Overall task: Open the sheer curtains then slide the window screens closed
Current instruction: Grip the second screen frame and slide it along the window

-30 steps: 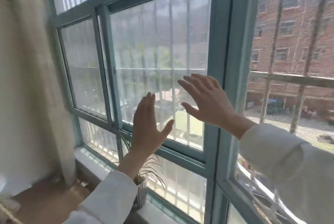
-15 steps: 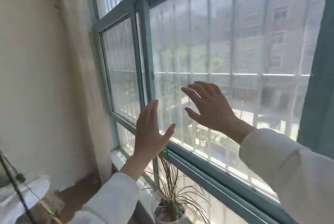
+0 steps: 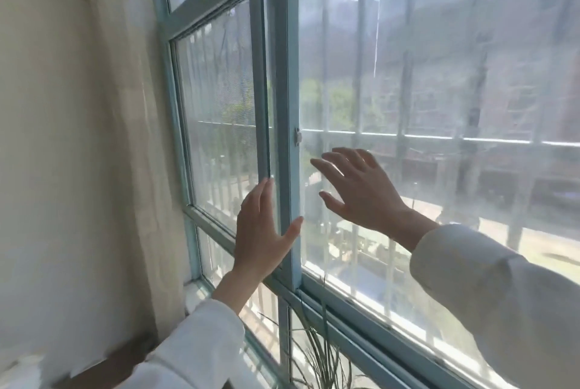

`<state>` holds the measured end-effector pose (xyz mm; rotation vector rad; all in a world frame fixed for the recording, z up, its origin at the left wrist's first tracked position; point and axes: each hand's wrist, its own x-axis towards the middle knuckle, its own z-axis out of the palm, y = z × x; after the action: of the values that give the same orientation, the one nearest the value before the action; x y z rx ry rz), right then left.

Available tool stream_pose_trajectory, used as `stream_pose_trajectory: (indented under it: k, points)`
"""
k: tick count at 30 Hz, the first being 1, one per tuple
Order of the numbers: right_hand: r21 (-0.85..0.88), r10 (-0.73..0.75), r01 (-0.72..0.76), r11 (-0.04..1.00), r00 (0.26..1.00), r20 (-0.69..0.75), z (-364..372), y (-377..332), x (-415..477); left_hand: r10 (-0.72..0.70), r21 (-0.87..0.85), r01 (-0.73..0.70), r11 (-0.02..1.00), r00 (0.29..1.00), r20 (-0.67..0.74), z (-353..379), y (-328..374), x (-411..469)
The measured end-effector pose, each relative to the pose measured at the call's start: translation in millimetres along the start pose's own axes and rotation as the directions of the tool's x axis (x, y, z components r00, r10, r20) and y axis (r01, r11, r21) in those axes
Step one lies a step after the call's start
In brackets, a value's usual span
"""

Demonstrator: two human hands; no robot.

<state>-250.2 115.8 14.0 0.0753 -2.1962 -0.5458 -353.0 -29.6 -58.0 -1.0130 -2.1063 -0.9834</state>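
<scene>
Both hands open, fingers spread — left hand (image 3: 262, 233) flat beside the screen frame (image 3: 287, 137), thumb across it; right hand (image 3: 361, 191) on the mesh (image 3: 439, 106) just right.

Curtain (image 3: 125, 137) at far left beside window frame (image 3: 284, 106), both hands before the screens — left hand (image 3: 260, 231) left of right hand (image 3: 361, 191), plant (image 3: 317, 354) below

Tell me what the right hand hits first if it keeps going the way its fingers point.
Likely the blue vertical frame of the sliding screen: the right hand points left and slightly up toward it, near the small latch. Depth is unclear; its fingertips may already brush the mesh.
</scene>
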Motion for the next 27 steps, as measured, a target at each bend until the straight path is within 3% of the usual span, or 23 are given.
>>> stream_pose_trajectory:
  k: [5, 8, 13, 18, 21, 27]
  points:
    - [-0.062, -0.004, 0.004, 0.998, 1.000, -0.001, 54, 9, 75, 0.074, 0.003, -0.074, 0.997, 0.997, 0.011, 16, -66, 80]
    - [-0.076, -0.014, 0.015, 0.997, 1.000, 0.017, 88, 15, 108, 0.045, -0.061, -0.043, 0.997, 0.999, 0.022, 37, -93, 117]
    - [-0.171, -0.043, 0.053, 0.984, 0.997, 0.066, 139, 31, 143, -0.088, -0.233, 0.118, 0.965, 0.987, 0.134, 86, -123, 146]
    - [-0.242, -0.056, 0.093, 0.966, 0.986, 0.158, 179, 57, 179, -0.154, -0.285, 0.220, 0.933, 0.960, 0.235, 132, -140, 158]
    - [-0.290, -0.091, 0.132, 0.948, 0.984, 0.151, 202, 79, 206, -0.171, -0.311, 0.241, 0.920, 0.957, 0.235, 155, -146, 179]
    - [-0.378, -0.203, 0.301, 0.875, 0.939, 0.277, 235, 109, 248, -0.139, -0.316, 0.179, 0.932, 0.979, 0.146, 192, -140, 223]
